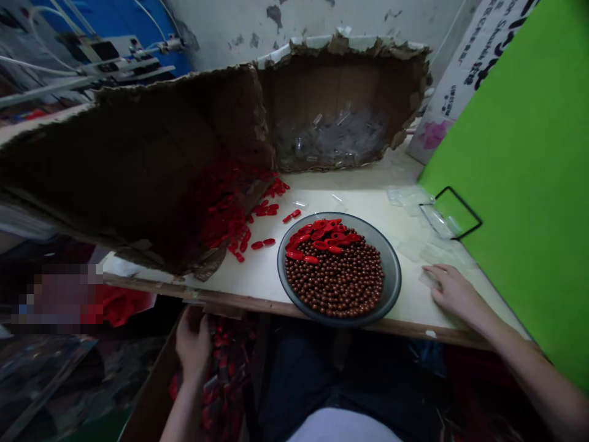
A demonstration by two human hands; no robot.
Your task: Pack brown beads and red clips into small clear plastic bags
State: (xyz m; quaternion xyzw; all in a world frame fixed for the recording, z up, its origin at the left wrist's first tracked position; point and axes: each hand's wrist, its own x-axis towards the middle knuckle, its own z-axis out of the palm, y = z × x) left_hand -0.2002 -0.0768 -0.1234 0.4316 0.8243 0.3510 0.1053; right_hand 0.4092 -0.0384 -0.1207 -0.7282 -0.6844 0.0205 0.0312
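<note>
On the right of the white table, my right hand [450, 293] has its fingers closed on a small clear plastic piece [429, 279]. Below the table's front edge at left is my left hand [193, 344], thumb and fingers apart, over a box of red pieces [223, 368]; its fingertips are partly hidden. Nothing shows in it. A grey bowl [392, 279] stands between the hands, near the front edge. It holds many shiny brown beads [334, 282], with small red shoe-shaped plastic parts [322, 236] lying on top at the back.
A torn cardboard box [138, 135] at left spills red parts [230, 215] onto the table [313, 187]. Another cardboard compartment [340, 73] behind holds clear plastic pieces [343, 138]. A green panel [529, 184] with a black wire loop [470, 209] bounds the right side.
</note>
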